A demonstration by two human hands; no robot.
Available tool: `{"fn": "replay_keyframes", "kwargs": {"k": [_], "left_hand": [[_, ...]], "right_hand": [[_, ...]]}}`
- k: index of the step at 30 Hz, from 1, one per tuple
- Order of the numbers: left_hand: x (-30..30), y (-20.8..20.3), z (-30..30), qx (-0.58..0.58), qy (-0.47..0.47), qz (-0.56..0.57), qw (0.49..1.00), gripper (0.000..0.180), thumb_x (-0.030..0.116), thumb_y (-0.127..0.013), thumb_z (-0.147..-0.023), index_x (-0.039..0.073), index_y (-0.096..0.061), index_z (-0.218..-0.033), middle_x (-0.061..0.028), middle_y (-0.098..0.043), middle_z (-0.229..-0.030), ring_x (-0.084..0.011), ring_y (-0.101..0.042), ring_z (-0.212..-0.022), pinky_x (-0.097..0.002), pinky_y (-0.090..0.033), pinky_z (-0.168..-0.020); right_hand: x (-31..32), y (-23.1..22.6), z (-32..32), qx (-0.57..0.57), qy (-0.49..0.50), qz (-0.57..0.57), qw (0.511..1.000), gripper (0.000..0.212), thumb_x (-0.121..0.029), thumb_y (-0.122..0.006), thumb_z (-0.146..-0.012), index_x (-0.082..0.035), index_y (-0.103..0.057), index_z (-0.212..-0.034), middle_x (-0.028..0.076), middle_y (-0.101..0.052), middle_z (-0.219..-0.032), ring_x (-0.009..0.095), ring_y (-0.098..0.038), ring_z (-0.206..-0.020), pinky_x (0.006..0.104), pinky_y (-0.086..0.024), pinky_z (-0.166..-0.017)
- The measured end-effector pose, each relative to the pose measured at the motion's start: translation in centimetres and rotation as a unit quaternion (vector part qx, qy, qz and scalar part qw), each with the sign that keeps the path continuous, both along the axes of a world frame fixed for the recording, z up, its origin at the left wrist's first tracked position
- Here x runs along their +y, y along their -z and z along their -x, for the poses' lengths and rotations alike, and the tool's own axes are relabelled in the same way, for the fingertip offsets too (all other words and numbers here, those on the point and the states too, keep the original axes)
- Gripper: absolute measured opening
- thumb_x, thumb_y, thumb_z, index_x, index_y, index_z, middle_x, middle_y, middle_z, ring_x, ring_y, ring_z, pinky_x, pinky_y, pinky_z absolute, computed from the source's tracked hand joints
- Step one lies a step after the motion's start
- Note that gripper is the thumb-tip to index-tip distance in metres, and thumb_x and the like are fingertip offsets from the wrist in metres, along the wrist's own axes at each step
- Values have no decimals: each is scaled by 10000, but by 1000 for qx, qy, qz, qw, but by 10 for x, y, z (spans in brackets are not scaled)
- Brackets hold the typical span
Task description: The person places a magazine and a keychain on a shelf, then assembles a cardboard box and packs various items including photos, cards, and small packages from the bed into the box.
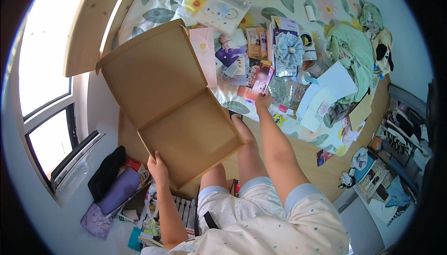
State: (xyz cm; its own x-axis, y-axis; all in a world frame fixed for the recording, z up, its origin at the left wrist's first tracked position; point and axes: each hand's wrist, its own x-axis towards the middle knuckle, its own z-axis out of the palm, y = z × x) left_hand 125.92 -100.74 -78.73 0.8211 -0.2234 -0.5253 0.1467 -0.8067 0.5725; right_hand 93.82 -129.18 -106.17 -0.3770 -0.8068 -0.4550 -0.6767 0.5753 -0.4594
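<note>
Cardboard dominates the left half of the view: an open, empty flat box (174, 108) with its lid swung up toward the wooden bed frame (91, 27). It is held out over the floor clutter, near a window (46, 87) and above a dark bundle and a purple roll (118, 190) lying on the floor. The left hand (157, 167) grips the box by its near lower edge, fingers curled under and the thumb on the rim, so the whole weight hangs from one corner.

Moving right, a bare leg stretches toward the bed, and beyond it the right hand (263, 100) reaches out to the bedspread. Its fingers are pinched narrowly on a small pink card or packet (259, 82) at the near edge of a heap of papers, booklets and packets (242, 55). A pale blue ribbon bow (288, 48) sits on a box just beside that heap, white sheets (333, 85) lie further right, and green clothing (354, 45) is bunched at the far side.

The weak point, I judge, is the one-handed grip on the box: held at a corner with the lid open, it could tip or twist out of the fingers. The reach is also long, so lifting the card could drag neighbouring papers off the bed edge.
</note>
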Motion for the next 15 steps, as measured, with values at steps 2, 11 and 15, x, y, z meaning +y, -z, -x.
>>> {"fn": "replay_keyframes", "kwargs": {"k": [2,11,15], "left_hand": [[-2,4,-5,-8,22,-12,1000,291,214,-509,-1026,-42,-624,-947,-42,-642,-765,-113,-551,-696,-294,-451,-664],[-7,-2,-6,-36,9,24,999,280,197,-492,-1031,-43,-621,-966,-46,-652,-780,-127,-561,-694,-300,-458,-670],[8,11,3,-41,-17,41,998,339,239,-481,-1043,-30,-571,-857,-67,-639,-764,-136,-558,-690,-311,-461,-638]], "right_hand": [[8,-9,9,-5,21,-6,1000,313,-116,-632,-816,24,-580,-1091,231,-673,-976,412,-663,-853,467,-517,-753],[69,-188,75,-355,167,-120,912,299,-21,-539,-917,-38,-560,-1215,85,-668,-1079,193,-649,-965,375,-531,-854],[77,-305,74,-513,200,-152,821,313,9,-505,-934,-30,-517,-1244,91,-623,-1204,203,-634,-1056,385,-506,-951]]}}
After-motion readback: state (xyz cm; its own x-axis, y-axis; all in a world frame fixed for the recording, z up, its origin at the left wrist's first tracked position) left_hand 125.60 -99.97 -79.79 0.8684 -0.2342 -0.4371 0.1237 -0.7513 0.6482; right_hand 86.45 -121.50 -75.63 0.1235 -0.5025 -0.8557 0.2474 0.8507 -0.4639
